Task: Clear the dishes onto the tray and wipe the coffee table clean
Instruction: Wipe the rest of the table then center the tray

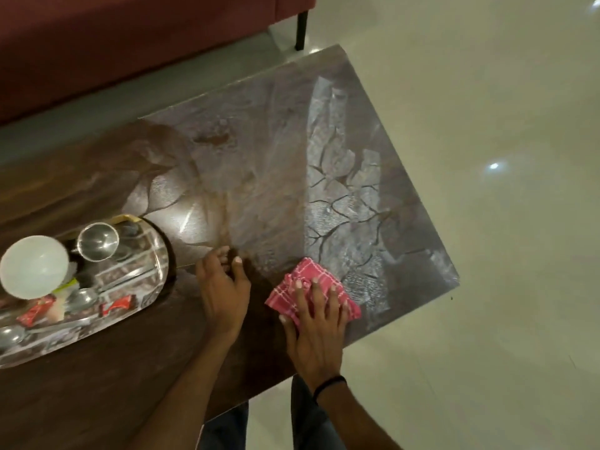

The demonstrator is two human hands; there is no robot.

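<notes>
Dishes lay on the tray (167, 254) at the left of the coffee table (97, 384): a white bowl (32, 266), a steel cup (97, 241), spoons (82, 298). Clearing looked done, so wiping was the step in hand. My right hand (316, 332) pressed the red checked cloth (305, 274) flat on the tabletop, fingers straight and spread. My left hand (224, 287) rested just beside it, loosely curled and empty. A streaky film (337, 190) covered the table's right end; the next move, I judged, called for sweeping the cloth across it.

Before you: dark wood tabletop (113, 384), far end streaked with wet smears, carrying loaded tray (146, 274), red checked cloth (308, 267).
</notes>
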